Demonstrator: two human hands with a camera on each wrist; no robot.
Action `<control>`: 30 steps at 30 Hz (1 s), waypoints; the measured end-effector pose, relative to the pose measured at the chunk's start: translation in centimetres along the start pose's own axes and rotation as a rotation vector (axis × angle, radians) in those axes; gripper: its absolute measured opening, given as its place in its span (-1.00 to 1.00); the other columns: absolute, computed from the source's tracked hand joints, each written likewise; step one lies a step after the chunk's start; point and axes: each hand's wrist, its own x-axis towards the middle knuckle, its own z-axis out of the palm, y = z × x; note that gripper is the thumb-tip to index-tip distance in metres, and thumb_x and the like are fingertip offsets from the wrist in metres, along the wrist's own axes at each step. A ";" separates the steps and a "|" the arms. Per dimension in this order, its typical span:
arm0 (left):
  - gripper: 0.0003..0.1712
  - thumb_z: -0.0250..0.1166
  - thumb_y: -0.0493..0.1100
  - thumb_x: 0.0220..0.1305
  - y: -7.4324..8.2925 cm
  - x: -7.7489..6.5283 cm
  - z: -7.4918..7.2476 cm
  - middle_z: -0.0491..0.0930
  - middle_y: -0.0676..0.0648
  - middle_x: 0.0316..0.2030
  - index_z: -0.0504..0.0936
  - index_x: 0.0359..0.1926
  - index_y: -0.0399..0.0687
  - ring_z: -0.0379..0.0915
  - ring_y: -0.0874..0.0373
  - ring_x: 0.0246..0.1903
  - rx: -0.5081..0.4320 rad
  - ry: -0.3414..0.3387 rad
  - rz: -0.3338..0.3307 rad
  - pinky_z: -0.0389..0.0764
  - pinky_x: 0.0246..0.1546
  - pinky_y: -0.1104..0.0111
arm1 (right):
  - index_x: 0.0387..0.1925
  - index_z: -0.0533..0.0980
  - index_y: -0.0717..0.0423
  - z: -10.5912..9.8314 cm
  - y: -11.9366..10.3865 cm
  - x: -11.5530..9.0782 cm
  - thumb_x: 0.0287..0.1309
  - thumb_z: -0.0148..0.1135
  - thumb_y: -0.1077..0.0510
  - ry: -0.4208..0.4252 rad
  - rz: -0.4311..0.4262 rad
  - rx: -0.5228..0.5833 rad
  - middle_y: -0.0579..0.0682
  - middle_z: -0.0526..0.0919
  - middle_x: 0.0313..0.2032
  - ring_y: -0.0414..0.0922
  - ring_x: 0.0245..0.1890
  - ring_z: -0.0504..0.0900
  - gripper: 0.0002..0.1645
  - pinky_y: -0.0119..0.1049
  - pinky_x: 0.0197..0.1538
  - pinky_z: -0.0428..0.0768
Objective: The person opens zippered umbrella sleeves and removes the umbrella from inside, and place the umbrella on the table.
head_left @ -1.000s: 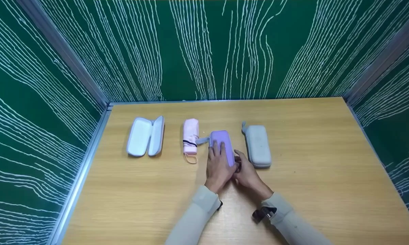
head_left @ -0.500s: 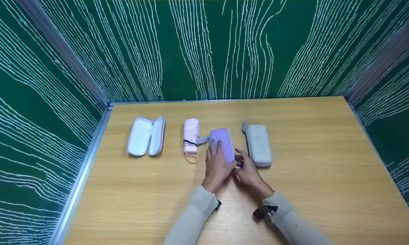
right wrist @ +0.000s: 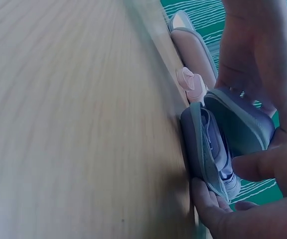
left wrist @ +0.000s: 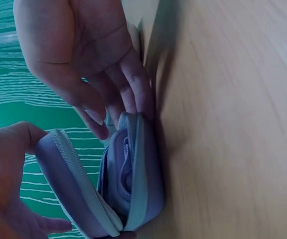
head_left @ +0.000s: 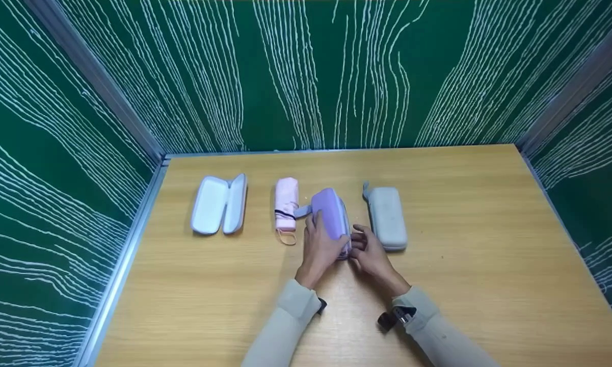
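Observation:
A purple zippered case (head_left: 327,211) stands partly open on the wooden table, its lid raised and tilted left. My left hand (head_left: 318,252) grips that lid (left wrist: 71,184), thumb at the front edge and fingers over the far side. My right hand (head_left: 374,260) is at the case's right front corner. In the right wrist view its fingers hold the lower half (right wrist: 198,144) from outside, and the thumb is by the opening. Inside, the left wrist view shows a purple lining or insert (left wrist: 121,164); much of the interior is hidden.
A folded pink umbrella (head_left: 286,204) with a wrist loop lies left of the purple case, near its grey strap (head_left: 302,211). Farther left, a hard glasses case (head_left: 209,205) lies open. A closed grey case (head_left: 388,218) sits just right of my right hand. Green panels (head_left: 295,76) surround the table (head_left: 489,244).
The purple case's lid has lifted and tilted left, baring the gap along its right side. My left hand has moved slightly left with it; the right hand has stayed nearly in place.

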 end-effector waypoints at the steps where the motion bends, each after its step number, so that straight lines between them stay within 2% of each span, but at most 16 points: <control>1: 0.06 0.52 -0.02 0.06 0.0 0.0 -0.1 0.34 -0.42 0.35 0.29 0.50 -0.37 0.49 -0.35 0.18 -0.005 0.004 0.001 0.59 0.20 -0.05 | 0.40 0.25 0.57 0.0 0.0 0.0 0.16 0.06 0.62 0.005 0.012 0.004 0.52 0.55 0.16 0.33 0.13 0.65 -0.27 -0.07 0.15 0.71; 9: 0.05 0.50 -0.05 0.10 -0.1 0.1 -1.2 0.38 -0.45 0.34 0.25 0.52 -0.38 0.57 -0.35 0.13 -0.077 -0.036 -0.014 0.64 0.15 -0.08 | 0.38 0.28 0.59 0.2 -0.2 0.2 0.19 0.07 0.63 0.022 0.025 -0.046 0.54 0.57 0.15 0.37 0.13 0.64 -0.32 -0.01 0.20 0.68; 17: -0.02 0.42 -0.07 0.23 -0.5 0.1 -2.1 0.32 -0.37 0.46 0.24 0.59 -0.22 0.62 -0.31 0.11 -0.086 -0.113 -0.024 0.67 0.12 -0.03 | 0.33 0.32 0.62 0.1 0.0 0.4 0.18 0.09 0.62 0.028 0.018 -0.082 0.52 0.59 0.12 0.34 0.12 0.64 -0.36 -0.07 0.19 0.68; 21: -0.08 0.34 -0.10 0.32 -0.6 -0.1 -2.6 0.26 -0.38 0.50 0.23 0.63 -0.09 0.63 -0.32 0.08 -0.053 -0.153 0.024 0.68 0.11 -0.03 | 0.32 0.34 0.63 0.1 -0.2 0.3 0.17 0.10 0.61 0.031 0.012 -0.095 0.52 0.61 0.11 0.34 0.10 0.65 -0.37 -0.02 0.19 0.68; 26: -0.23 0.23 -0.12 0.44 -0.7 -0.1 -2.9 0.15 -0.43 0.54 0.29 0.63 0.07 0.68 -0.22 -0.19 0.015 -0.207 0.088 0.72 -0.05 -0.01 | 0.30 0.35 0.64 0.0 -0.1 0.5 0.14 0.12 0.62 0.029 0.000 -0.110 0.52 0.61 0.10 0.35 0.09 0.65 -0.36 0.04 0.21 0.67; 30: -0.30 0.20 -0.14 0.42 -0.8 -0.2 -3.0 0.18 -0.44 0.52 0.40 0.57 0.04 0.68 -0.22 -0.22 0.038 -0.196 0.131 0.71 -0.06 -0.02 | 0.29 0.36 0.64 0.0 0.0 0.5 0.15 0.09 0.62 0.030 0.003 -0.106 0.51 0.62 0.07 0.30 0.04 0.67 -0.38 -0.35 0.04 0.68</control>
